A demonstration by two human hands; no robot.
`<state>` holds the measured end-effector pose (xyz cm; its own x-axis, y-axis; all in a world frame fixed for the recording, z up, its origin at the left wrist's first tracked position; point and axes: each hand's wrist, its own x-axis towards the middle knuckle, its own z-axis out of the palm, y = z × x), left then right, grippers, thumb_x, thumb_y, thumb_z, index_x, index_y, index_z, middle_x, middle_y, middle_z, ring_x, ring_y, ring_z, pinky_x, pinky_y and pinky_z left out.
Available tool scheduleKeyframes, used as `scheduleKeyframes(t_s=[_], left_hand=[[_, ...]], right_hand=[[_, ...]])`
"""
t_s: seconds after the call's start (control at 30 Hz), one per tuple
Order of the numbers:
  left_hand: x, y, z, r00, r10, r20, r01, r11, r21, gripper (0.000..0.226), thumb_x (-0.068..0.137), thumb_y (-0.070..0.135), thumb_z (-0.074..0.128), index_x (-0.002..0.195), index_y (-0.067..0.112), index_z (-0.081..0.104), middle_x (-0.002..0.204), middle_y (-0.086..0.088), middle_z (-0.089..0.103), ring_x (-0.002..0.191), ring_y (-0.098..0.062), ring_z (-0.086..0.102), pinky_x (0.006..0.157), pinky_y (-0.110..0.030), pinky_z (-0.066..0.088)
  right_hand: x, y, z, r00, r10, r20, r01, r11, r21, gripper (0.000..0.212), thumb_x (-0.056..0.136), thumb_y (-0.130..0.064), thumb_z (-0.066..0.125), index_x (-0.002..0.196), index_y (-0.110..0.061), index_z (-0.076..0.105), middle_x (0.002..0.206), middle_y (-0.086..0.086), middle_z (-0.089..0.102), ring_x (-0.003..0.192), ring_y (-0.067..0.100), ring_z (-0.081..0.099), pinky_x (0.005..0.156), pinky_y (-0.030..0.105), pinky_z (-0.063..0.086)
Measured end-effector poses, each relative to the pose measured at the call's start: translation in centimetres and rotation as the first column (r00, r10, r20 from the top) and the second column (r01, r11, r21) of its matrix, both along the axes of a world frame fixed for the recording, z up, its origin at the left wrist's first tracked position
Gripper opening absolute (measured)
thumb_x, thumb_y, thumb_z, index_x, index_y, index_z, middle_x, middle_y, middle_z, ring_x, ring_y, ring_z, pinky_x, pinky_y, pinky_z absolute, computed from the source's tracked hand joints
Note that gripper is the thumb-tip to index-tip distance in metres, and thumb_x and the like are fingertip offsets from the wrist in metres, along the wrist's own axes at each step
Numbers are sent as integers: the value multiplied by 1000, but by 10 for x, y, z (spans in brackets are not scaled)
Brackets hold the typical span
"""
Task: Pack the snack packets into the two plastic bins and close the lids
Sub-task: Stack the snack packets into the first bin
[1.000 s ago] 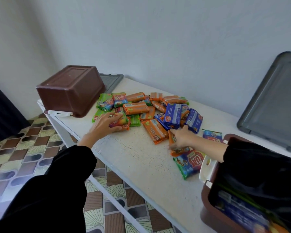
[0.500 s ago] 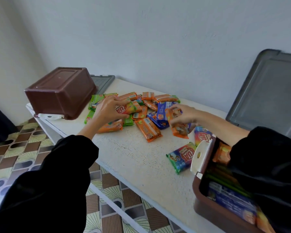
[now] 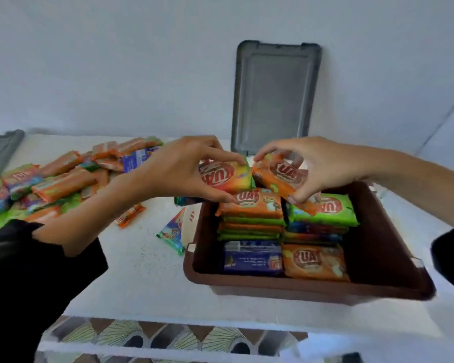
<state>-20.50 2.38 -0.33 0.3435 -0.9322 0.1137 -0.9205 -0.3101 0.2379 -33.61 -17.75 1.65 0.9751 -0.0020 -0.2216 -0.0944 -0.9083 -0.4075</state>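
Your left grip pinches a red-and-yellow snack packet between thumb and fingertips, just above the centre of the frame. Your right grip pinches an orange packet the same way, tilted, right beside the first. Both packets hang over the far end of the open brown bin, which sits on the white worktop at lower right. Inside the bin, two stacks of packets stand side by side at the far end, with a blue packet and another orange one lying flat nearer you. A grey lid leans upright against the wall behind the bin. The loose pile of packets spreads across the worktop at mid left, and one multicoloured packet lies just beside the bin's left wall.
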Motion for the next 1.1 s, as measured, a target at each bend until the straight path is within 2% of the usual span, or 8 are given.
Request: scheduleKeyframes(t_s=[0.2,0.37,0.5,0.6,0.73,0.8,0.9,1.1], left_hand=[[-53,-41,-40,958,-278,65,255,936,243,76,66,76,53,134,47,38,117,11,49,104,-6,47,67,-14,35],[-76,-55,-71,911,-330,246,238,910,340,75,74,60,64,139,37,36,120,-2,52,106,-21,53,62,-28,39],[-82,-65,-86,888,-343,307,188,879,439,71,85,54,53,144,28,24,135,-5,38,120,-24,41,72,-32,40],[-85,-65,-90,880,-363,307,195,865,462,68,88,49,52,143,21,24,138,-7,33,122,-25,39,82,-35,46],[-85,-65,-93,881,-372,290,193,845,499,71,85,50,56,141,17,26,137,-5,34,118,-24,43,81,-35,46],[-83,-66,-95,878,-386,283,189,824,535,73,83,53,56,140,17,28,136,-4,35,116,-23,45,79,-34,46],[-80,-67,-98,890,-382,250,195,812,550,75,81,55,58,139,16,31,135,-2,38,117,-22,46,80,-33,47],[-81,-66,-96,909,-338,244,172,837,520,64,85,47,58,135,15,35,132,-3,40,114,-24,49,80,-35,47]], right_hand=[[-61,-19,-39,989,-34,-144,7,982,-186,83,54,-35,79,117,-57,30,118,-7,38,110,13,39,92,38,46],[-80,-10,-74,994,92,-64,-110,896,-430,83,67,-19,76,135,-41,33,137,4,29,129,24,29,75,23,39],[-82,-12,-93,965,224,136,-103,802,-588,80,40,-3,84,114,-24,64,108,19,58,96,36,57,53,35,52],[-82,-13,-105,953,282,109,-147,749,-646,80,34,-10,85,110,-23,66,104,17,61,91,33,56,54,37,52],[-82,-15,-111,965,259,33,-192,789,-583,83,25,-19,90,106,-20,68,90,10,65,80,28,63,45,30,51],[-79,-12,-107,970,244,8,-196,795,-574,78,38,-20,89,113,-21,66,93,9,66,87,27,62,50,29,52],[-75,-9,-106,972,205,-117,-236,804,-546,73,82,-34,66,144,-28,29,133,5,43,120,22,41,84,33,49],[-62,-2,-108,962,175,-207,-260,812,-522,68,87,-39,60,142,-24,23,137,8,34,123,23,42,89,35,47]])
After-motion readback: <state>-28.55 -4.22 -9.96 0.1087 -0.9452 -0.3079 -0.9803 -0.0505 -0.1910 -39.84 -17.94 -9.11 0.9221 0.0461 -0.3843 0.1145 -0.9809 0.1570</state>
